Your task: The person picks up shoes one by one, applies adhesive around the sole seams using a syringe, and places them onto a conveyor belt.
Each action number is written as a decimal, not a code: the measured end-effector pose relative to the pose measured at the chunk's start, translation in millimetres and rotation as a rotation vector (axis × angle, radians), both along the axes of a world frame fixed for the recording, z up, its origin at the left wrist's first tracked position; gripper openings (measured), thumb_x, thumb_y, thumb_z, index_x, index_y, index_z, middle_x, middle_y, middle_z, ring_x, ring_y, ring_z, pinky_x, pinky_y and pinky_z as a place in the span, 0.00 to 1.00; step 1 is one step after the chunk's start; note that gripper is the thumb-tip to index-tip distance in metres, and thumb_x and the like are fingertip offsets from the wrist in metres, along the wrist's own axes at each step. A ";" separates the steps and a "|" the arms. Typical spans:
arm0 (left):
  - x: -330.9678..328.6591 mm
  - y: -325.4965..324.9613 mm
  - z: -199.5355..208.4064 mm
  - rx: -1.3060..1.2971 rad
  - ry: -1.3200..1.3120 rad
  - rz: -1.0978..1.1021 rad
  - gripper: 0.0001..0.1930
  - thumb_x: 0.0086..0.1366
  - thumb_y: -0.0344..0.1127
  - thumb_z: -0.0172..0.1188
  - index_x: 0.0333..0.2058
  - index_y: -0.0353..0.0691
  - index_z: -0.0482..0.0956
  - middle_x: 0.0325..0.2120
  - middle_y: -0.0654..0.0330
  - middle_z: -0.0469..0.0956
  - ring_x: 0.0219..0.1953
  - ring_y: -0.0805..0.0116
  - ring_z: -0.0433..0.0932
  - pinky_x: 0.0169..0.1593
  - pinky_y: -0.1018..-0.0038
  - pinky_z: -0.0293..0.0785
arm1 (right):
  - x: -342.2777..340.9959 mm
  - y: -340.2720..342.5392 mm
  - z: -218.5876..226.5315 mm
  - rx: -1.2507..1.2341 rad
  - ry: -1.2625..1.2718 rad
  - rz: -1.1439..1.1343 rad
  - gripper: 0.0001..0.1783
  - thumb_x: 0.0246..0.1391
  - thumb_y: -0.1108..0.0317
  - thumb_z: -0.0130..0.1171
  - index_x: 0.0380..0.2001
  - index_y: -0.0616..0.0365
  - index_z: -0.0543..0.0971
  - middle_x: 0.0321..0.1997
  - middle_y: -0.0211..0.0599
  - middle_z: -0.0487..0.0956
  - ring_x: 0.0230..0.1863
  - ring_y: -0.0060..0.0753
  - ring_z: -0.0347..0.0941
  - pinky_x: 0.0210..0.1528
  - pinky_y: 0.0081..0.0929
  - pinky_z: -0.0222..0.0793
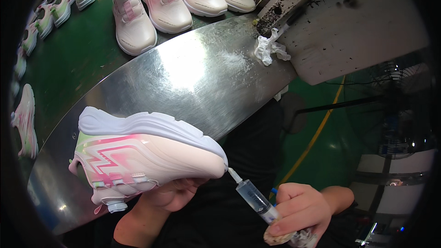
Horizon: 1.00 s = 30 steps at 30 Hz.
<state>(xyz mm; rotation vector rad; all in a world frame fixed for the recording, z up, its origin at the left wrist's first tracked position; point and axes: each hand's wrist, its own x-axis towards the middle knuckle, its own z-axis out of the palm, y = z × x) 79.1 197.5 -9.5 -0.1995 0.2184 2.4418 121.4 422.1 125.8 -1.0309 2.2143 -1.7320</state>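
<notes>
Pink-white shoe (151,151), sole up, zigzag side mark, over steel counter (138,92); L hand (172,195) grips it from below; R hand (298,209) clasps 1 syringe (254,197) w/ printed barrel, tip at toe's sole edge

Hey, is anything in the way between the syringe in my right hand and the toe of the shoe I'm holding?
Nothing visible blocks it: the tip of the syringe in your right hand is right at the toe of the shoe. The crumpled white tissue lies well off to the side.
</notes>
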 end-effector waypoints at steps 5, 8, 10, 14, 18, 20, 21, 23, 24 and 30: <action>-5.4 5.6 5.6 0.003 0.004 0.025 0.42 0.50 0.17 0.61 0.62 0.52 0.56 0.52 0.59 0.71 0.54 0.60 0.72 0.55 0.66 0.75 | 1.2 -9.5 -6.2 0.123 0.135 -0.016 0.34 0.42 0.43 0.67 0.40 0.63 0.76 0.34 0.30 0.80 0.25 0.29 0.72 0.25 0.27 0.53; -7.6 6.4 5.1 0.013 -0.021 0.016 0.42 0.52 0.20 0.63 0.62 0.57 0.56 0.51 0.61 0.72 0.53 0.61 0.73 0.53 0.70 0.77 | 2.7 -12.2 -8.8 0.233 0.221 -0.018 0.34 0.42 0.44 0.67 0.40 0.64 0.75 0.33 0.32 0.80 0.26 0.29 0.73 0.25 0.27 0.55; -8.8 4.5 -2.1 0.045 -0.020 -0.010 0.42 0.53 0.22 0.64 0.63 0.57 0.55 0.52 0.60 0.72 0.53 0.59 0.73 0.52 0.70 0.77 | 14.2 -11.5 -25.4 0.374 0.350 -0.115 0.22 0.41 0.57 0.71 0.41 0.52 0.80 0.31 0.28 0.80 0.20 0.19 0.59 0.23 0.17 0.51; -8.8 1.5 -2.7 0.099 0.002 -0.011 0.30 0.57 0.22 0.61 0.57 0.49 0.63 0.49 0.58 0.74 0.51 0.59 0.75 0.51 0.69 0.78 | 10.5 -26.0 -40.0 0.393 0.545 -0.234 0.12 0.45 0.59 0.66 0.35 0.45 0.81 0.25 0.20 0.76 0.17 0.16 0.53 0.19 0.13 0.47; -7.4 -1.7 -0.7 0.122 0.002 -0.011 0.18 0.60 0.22 0.57 0.49 0.41 0.73 0.44 0.56 0.77 0.48 0.61 0.76 0.50 0.67 0.78 | 7.0 -30.4 -39.5 0.397 0.523 -0.216 0.14 0.46 0.54 0.65 0.36 0.44 0.81 0.26 0.20 0.77 0.17 0.17 0.51 0.19 0.13 0.46; -5.5 -2.9 0.6 0.118 -0.013 -0.027 0.16 0.61 0.22 0.56 0.47 0.41 0.74 0.43 0.56 0.77 0.48 0.61 0.77 0.50 0.67 0.78 | 9.2 -30.7 -41.9 0.409 0.546 -0.234 0.16 0.45 0.51 0.66 0.37 0.43 0.81 0.27 0.21 0.77 0.19 0.19 0.51 0.19 0.13 0.47; -4.6 -3.5 1.4 0.116 -0.020 -0.035 0.15 0.61 0.22 0.56 0.47 0.40 0.75 0.43 0.56 0.78 0.48 0.61 0.77 0.50 0.68 0.78 | 9.5 -31.5 -41.6 0.409 0.548 -0.232 0.16 0.45 0.51 0.66 0.37 0.43 0.81 0.27 0.21 0.77 0.19 0.19 0.51 0.19 0.13 0.47; 2.5 -5.8 -8.2 0.118 0.023 -0.019 0.18 0.61 0.28 0.58 0.51 0.40 0.72 0.45 0.55 0.76 0.52 0.57 0.73 0.50 0.71 0.78 | 10.2 -33.4 -41.7 0.418 0.554 -0.244 0.17 0.44 0.50 0.66 0.37 0.42 0.80 0.27 0.22 0.77 0.20 0.20 0.51 0.19 0.13 0.47; 4.8 -6.7 -11.1 0.121 0.064 -0.007 0.23 0.61 0.33 0.60 0.54 0.40 0.69 0.48 0.54 0.75 0.57 0.53 0.70 0.49 0.74 0.79 | 10.8 -33.8 -41.6 0.415 0.557 -0.242 0.17 0.44 0.50 0.66 0.37 0.42 0.80 0.27 0.22 0.77 0.20 0.20 0.51 0.19 0.13 0.47; 3.9 -5.9 -2.2 0.086 0.054 -0.008 0.21 0.63 0.35 0.58 0.53 0.38 0.69 0.49 0.48 0.74 0.57 0.55 0.70 0.49 0.74 0.78 | 12.1 -34.7 -43.5 0.426 0.577 -0.245 0.18 0.42 0.49 0.67 0.37 0.42 0.80 0.28 0.22 0.76 0.21 0.21 0.52 0.19 0.13 0.48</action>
